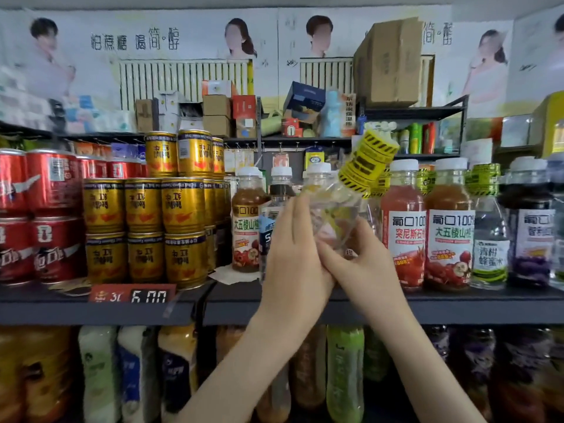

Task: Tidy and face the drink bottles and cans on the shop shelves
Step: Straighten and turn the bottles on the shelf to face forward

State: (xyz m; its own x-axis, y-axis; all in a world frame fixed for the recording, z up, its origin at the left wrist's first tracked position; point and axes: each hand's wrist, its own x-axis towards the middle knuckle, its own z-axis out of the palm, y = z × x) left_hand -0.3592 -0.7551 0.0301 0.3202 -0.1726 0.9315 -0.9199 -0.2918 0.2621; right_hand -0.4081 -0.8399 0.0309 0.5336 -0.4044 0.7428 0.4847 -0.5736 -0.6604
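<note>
Bottle tilted, yellow cap up-right, seemingly gripped by both hands.

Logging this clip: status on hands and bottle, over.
Gripping clear bottle: left hand and right hand. It's tilted, yellow-wrapped cap to the right. Close juice bottles on both sides.

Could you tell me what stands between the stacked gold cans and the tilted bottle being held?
Head view: a brown juice bottle and a partly hidden blue-labelled bottle stand between the gold cans and the tilted bottle.
</note>
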